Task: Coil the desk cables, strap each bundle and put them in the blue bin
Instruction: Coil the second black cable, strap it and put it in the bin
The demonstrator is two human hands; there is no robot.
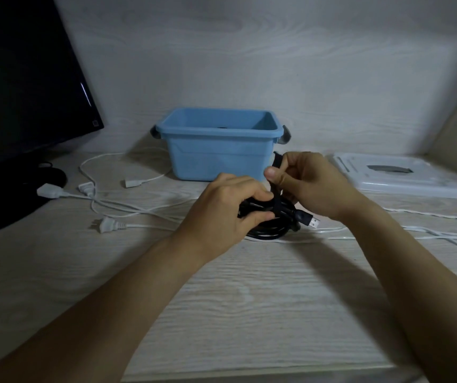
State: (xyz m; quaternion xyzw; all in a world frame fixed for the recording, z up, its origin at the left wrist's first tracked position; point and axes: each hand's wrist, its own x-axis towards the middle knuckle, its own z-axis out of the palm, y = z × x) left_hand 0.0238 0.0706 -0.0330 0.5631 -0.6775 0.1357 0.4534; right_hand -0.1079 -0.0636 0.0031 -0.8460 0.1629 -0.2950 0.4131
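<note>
Leftmost, monitor (20, 87): dark screen, standing at the surface's (249, 299) far left edge.
White cables (103, 201): loose on the surface between monitor and bin, a two-prong plug (105, 224) lying nearest the viewer.
Left hand (221, 211): fingers curled round the black cable coil (271, 230), gripping it just above the surface.
Blue bin (216, 150): behind the hands, open, against the back wall.
Strap (276, 183): black, looped round the coil and running upward.
Right hand (307, 183): thumb and fingers pinching the strap's upper end.
USB plug (311, 222): sticks out of the coil to the right.
White lid (395, 175): flat on the surface, far right.
</note>
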